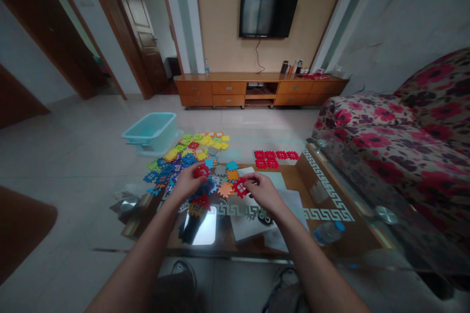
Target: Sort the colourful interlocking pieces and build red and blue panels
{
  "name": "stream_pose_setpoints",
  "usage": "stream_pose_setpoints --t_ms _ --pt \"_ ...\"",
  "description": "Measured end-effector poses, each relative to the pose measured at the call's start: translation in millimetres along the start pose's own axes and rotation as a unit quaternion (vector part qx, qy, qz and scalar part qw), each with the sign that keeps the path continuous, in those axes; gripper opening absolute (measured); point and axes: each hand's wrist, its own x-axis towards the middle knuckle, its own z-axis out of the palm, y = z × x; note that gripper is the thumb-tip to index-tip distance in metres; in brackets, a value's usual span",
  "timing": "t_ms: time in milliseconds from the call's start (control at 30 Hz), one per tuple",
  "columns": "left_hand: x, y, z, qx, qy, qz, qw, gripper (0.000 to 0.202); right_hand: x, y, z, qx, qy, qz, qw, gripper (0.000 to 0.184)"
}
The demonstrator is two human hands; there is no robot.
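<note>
Right hand (262,190) pinches a red tile (240,187); left hand (187,181) grips another red tile (201,171) over the pile (191,156). Looks like sorting reds; next, carry to the red row (275,157) beyond the right hand.

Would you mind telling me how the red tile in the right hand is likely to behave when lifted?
The red tile looks like thin moulded plastic, so probably stiff and light. Flat and square, it seems unlikely to roll. Its toothed edges may snag neighbouring tiles when the right hand pulls it away.
</note>
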Motion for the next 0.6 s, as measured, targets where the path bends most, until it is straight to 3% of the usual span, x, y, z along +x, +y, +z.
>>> stream_pose_setpoints --t_ms 100,200,333,467,600 --pt "-11 11 8.4 -0.187 -0.027 -0.057 0.980 0.062 -2 0 -2 0.007 0.012 0.018 1.000 0.021" --pt "-27 25 13.8 -0.295 -0.037 -0.109 0.949 0.060 -5 -1 -6 0.035 0.008 0.030 0.999 0.025" --pt "-50 41 19.0 -0.321 -0.021 -0.119 0.939 0.045 -10 -5 -12 0.084 -0.006 0.034 0.996 0.021" --pt "-62 48 26.8 -0.339 -0.046 -0.111 0.933 0.034 -15 -7 -15 0.139 -0.012 0.044 0.989 0.021" --pt "-66 61 35.7 -0.303 -0.050 -0.088 0.947 0.027 -15 -8 -15 0.198 -0.013 0.060 0.978 0.027"
